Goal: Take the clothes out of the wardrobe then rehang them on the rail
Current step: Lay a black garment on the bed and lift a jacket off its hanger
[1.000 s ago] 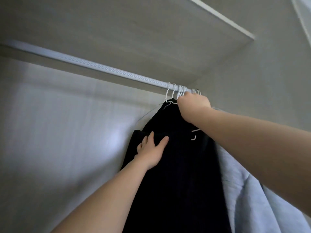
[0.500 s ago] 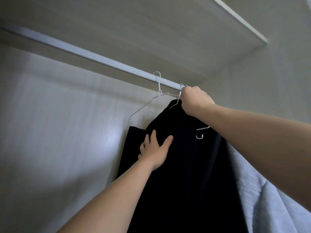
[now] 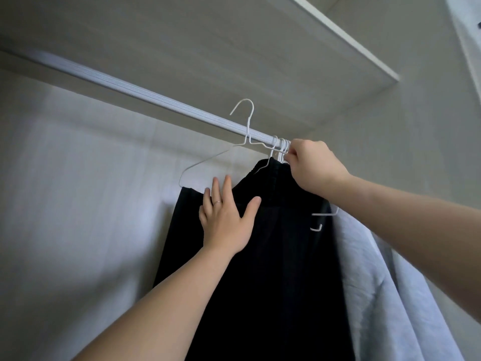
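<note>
A white rail (image 3: 135, 91) runs across the wardrobe under a shelf. Black clothes (image 3: 273, 269) hang from white wire hangers bunched at the rail's right end. One white hanger (image 3: 244, 131) carrying a black garment is lifted, its hook standing above the rail. My right hand (image 3: 312, 165) is closed on the hangers' necks at the rail. Resting flat on the black fabric, fingers spread, is my left hand (image 3: 226, 217). To the right a light blue garment (image 3: 385, 295) hangs, partly hidden behind my right forearm.
A pale shelf (image 3: 234, 48) sits right above the rail. The wardrobe's back panel (image 3: 78, 204) fills the left; its side wall (image 3: 390, 139) stands close on the right. The rail's left stretch carries no hangers.
My right hand has lifted one hanger so its hook has come off the rail and risen above it. My left hand has slid a little up the black fabric.
</note>
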